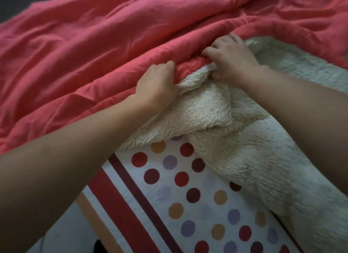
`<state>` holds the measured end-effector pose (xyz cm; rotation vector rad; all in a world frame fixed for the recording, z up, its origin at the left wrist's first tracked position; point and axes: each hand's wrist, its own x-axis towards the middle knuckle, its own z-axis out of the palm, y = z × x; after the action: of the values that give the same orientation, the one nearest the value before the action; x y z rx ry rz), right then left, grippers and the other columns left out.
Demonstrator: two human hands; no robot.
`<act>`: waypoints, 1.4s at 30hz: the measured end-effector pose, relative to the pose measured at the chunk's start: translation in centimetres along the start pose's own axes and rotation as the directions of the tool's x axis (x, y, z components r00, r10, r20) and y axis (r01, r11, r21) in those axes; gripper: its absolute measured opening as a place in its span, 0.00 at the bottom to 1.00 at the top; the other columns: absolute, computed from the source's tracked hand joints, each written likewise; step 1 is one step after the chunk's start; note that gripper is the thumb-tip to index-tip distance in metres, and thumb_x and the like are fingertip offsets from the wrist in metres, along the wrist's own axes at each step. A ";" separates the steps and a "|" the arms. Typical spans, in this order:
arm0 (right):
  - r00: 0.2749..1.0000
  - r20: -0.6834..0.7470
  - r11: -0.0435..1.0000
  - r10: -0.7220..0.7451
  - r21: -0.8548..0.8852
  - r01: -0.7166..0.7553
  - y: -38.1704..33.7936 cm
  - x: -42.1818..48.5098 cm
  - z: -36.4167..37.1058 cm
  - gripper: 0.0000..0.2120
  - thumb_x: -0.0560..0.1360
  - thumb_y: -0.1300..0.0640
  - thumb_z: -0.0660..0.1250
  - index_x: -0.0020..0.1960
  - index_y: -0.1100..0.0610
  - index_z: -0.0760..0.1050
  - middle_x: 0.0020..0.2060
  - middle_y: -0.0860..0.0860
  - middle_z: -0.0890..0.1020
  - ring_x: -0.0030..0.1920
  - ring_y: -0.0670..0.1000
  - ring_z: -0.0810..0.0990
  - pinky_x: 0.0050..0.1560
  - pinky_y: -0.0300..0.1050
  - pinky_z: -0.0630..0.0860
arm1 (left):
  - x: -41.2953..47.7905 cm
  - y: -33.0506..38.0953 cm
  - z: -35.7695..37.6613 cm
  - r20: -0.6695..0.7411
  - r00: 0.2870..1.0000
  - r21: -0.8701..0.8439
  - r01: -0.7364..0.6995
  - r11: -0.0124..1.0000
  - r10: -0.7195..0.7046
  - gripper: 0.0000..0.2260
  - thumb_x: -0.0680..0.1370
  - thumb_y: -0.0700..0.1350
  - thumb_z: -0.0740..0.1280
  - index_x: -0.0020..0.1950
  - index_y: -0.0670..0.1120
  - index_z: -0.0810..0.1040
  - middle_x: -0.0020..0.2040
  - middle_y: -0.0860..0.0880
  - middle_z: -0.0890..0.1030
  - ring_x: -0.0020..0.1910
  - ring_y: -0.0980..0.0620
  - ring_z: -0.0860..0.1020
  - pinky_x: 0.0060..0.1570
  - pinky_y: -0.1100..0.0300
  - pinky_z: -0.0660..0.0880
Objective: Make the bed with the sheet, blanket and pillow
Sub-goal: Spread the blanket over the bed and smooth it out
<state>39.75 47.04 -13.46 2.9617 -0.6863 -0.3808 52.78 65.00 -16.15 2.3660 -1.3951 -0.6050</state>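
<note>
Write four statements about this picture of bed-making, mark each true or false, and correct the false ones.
1. The left hand and the right hand both grip the turned-back edge of the pink blanket. True.
2. The blanket's underside is dark blue. False: it is cream fleece.
3. The sheet is white with coloured dots and stripes. True.
4. A pillow lies between the two hands. False: no pillow is in view; only the blanket's edge lies between them.
</note>
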 end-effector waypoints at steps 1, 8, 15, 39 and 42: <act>1.000 -0.025 1.000 0.004 -0.018 -0.004 0.0 0.0 0.0 0.27 0.68 0.56 0.74 0.66 0.55 0.76 0.58 0.60 0.78 0.65 0.62 0.72 0.76 0.59 0.57 | -0.1 0.0 0.1 -0.011 1.000 0.009 -0.015 1.000 0.015 0.22 0.74 0.56 0.71 0.63 0.45 0.74 0.56 0.45 0.79 0.58 0.41 0.76 0.54 0.43 0.76; 0.998 -0.052 0.998 0.039 0.052 -0.036 -0.4 -2.0 -0.7 0.21 0.68 0.52 0.75 0.59 0.56 0.76 0.52 0.58 0.79 0.55 0.62 0.75 0.53 0.56 0.73 | -1.0 0.6 0.4 0.017 1.000 0.088 -0.021 0.996 0.020 0.31 0.72 0.53 0.74 0.71 0.46 0.67 0.62 0.43 0.72 0.63 0.41 0.71 0.56 0.44 0.73; 0.994 -0.106 0.997 0.029 0.073 -0.022 -0.5 -5.6 -0.7 0.18 0.66 0.51 0.75 0.47 0.58 0.71 0.44 0.59 0.78 0.48 0.63 0.77 0.59 0.57 0.73 | -2.6 1.7 -0.5 0.045 0.988 0.082 -0.148 0.986 0.145 0.20 0.75 0.48 0.67 0.65 0.46 0.69 0.55 0.44 0.73 0.51 0.40 0.77 0.42 0.48 0.73; 0.962 -0.125 0.958 0.244 0.182 -0.220 -8.7 -23.7 -1.3 0.11 0.72 0.63 0.69 0.51 0.55 0.70 0.46 0.54 0.78 0.46 0.61 0.79 0.42 0.57 0.78 | -17.5 3.0 0.6 0.026 0.891 -0.033 -0.452 0.891 0.453 0.10 0.73 0.44 0.69 0.53 0.48 0.77 0.47 0.50 0.76 0.46 0.43 0.77 0.43 0.46 0.76; 0.967 -0.116 0.964 0.226 0.167 -0.205 -10.9 -26.8 -0.9 0.10 0.72 0.63 0.69 0.50 0.56 0.71 0.44 0.55 0.77 0.44 0.61 0.78 0.39 0.55 0.77 | -21.3 2.8 1.1 0.031 0.891 -0.023 -0.452 0.892 0.453 0.11 0.72 0.43 0.69 0.53 0.48 0.76 0.46 0.51 0.75 0.46 0.43 0.76 0.40 0.48 0.74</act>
<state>21.30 68.63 -8.08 2.9731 -1.0530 -0.1154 40.97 82.35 -11.67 1.9169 -1.8666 -0.5204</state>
